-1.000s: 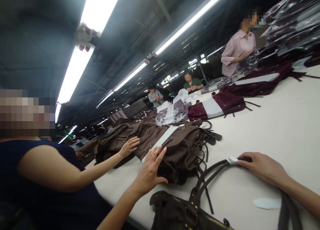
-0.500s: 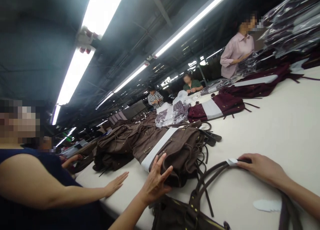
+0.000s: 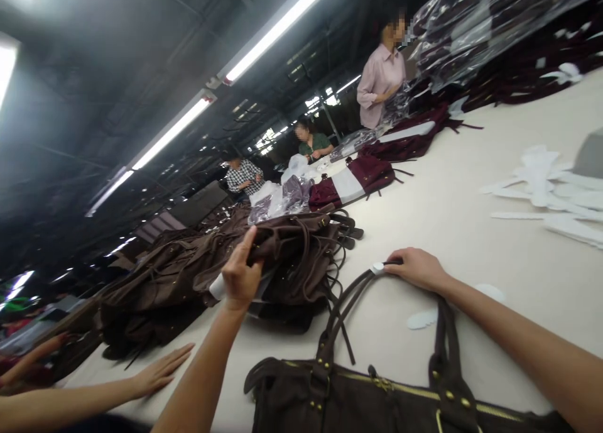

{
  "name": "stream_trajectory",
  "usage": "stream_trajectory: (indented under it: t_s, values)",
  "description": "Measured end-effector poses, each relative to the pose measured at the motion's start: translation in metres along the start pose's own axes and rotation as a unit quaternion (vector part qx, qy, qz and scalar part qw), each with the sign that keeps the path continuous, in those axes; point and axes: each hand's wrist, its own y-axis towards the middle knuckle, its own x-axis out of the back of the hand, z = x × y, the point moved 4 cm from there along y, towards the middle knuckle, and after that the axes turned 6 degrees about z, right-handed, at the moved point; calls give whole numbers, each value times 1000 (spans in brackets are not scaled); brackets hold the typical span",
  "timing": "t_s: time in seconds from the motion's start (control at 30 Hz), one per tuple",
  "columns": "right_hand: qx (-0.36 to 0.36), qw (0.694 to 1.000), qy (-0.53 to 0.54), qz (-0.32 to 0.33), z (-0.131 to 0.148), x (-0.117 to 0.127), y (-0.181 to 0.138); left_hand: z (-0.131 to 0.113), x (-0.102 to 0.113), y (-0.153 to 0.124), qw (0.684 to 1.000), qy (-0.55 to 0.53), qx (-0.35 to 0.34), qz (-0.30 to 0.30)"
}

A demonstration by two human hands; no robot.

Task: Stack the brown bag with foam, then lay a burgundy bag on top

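— Where's your left grip?
— My left hand is clenched on the edge of a brown suede bag, which spreads away from it toward two o'clock on the tabletop.
— And the right?
— My right hand is grasping the handle strap of the dark brown handbag; the bag's body lies at six o'clock of that grip.
— Anyone close?
— A co-worker's hand lies flat at eight o'clock.

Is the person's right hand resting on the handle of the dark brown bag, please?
Yes, the right hand lies on top of the handle of the dark brown bag, on the table.
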Motion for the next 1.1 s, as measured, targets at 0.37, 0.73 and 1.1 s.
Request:
stream_trajectory:
  t_s: [0.37, 0.73, 1.1]
  values:
    - [21, 999, 27, 7, -5, 1, -1, -104, -5, -108, 995, -61, -50, 69]
    - [92, 939, 288, -164, 22, 89, -88, -124, -90, -121, 853, -294, 179, 392]
    - [46, 999, -6, 4, -47, 38, -113, -95, -87, -136, 740, -532, 353, 211]
